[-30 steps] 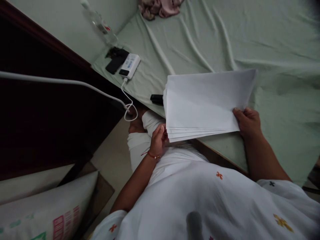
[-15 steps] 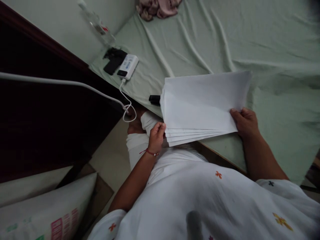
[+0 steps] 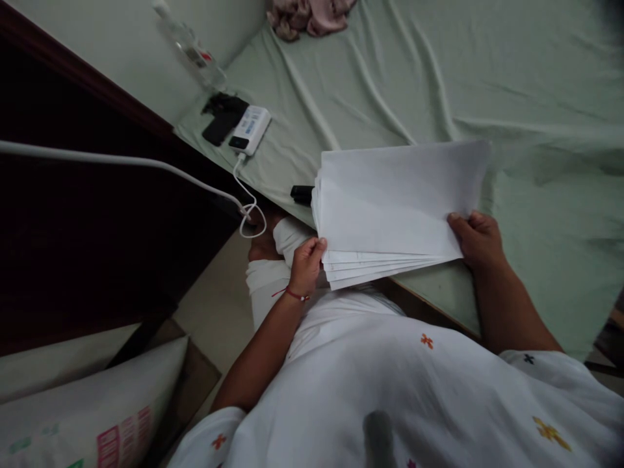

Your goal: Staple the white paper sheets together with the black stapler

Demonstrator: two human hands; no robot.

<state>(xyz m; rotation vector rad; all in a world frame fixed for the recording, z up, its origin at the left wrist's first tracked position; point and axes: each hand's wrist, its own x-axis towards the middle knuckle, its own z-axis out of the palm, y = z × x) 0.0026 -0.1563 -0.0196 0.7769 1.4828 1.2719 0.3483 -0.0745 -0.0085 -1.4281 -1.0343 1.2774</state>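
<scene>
Several white sheets of paper are held between my two hands, fanned out a little at the left and lower edges. My left hand, with a red string bracelet at the wrist, pinches the stack near its lower left corner. On the right side my right hand grips the sheets, thumb on top and fingers mostly hidden beneath. The top sheet looks blank; faint marks show on the edges of lower ones. A black object lies partly hidden by the paper's left edge.
A green sheet covers the bed. Near the wall lie a white power bank with a white cable and a black item. A clear bottle stands behind. Pinkish cloth sits at the back; a printed sack is lower left.
The lower left edges of the sheets have dropped and fanned slightly more. My left thumb has shifted a touch to the right; my right hand stays almost still.
</scene>
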